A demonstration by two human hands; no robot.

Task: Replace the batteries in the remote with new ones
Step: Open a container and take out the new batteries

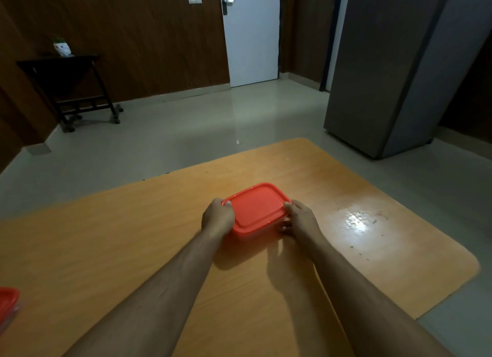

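Note:
A rectangular plastic box with a red lid rests on the wooden table, near its middle. My left hand grips the box's left end, thumb on the lid's corner. My right hand holds the right end, with the thumb on the lid's edge and the fingers along the side. The lid is on the box, so its contents are hidden. No remote or batteries are visible.
A second red-lidded container pokes in at the table's left edge. A glossy patch with dark specks lies to the right on the table. Beyond are a tiled floor, a dark side table, a white door and a grey cabinet.

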